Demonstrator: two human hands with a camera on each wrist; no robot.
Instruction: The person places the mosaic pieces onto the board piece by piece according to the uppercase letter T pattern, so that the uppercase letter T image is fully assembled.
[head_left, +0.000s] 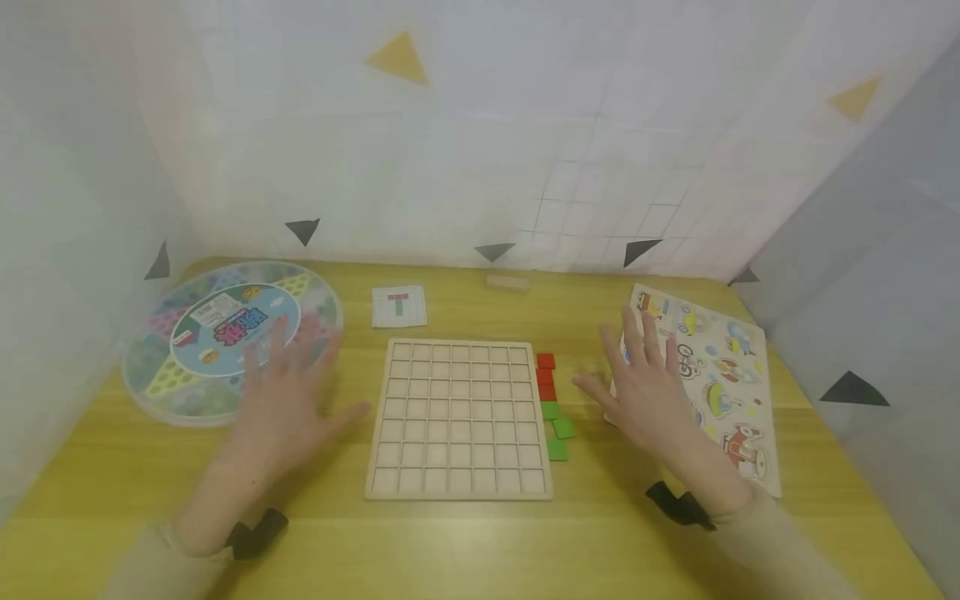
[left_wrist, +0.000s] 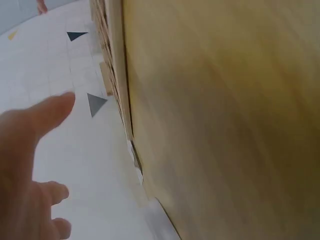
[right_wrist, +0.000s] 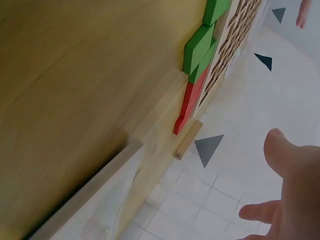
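A wooden grid board (head_left: 457,502) lies on the table between the hands, its square cells bare. Along its right edge sit red square tiles (head_left: 546,377) and green square tiles (head_left: 557,450) in a loose column. My left hand (head_left: 281,408) hovers with spread fingers left of the board, partly in front of a round game board (head_left: 225,275). To the right, my right hand (head_left: 645,396) is held above the table with fingers extended, overlapping a picture puzzle board (head_left: 750,367). In both wrist views the hands hold nothing.
A small pattern card (head_left: 399,307) with a red and green T shape lies behind the grid board. Farther back is a small wooden block (head_left: 507,283). White sheeting (head_left: 480,150) with triangles encloses the table (head_left: 450,550) at the back and sides.
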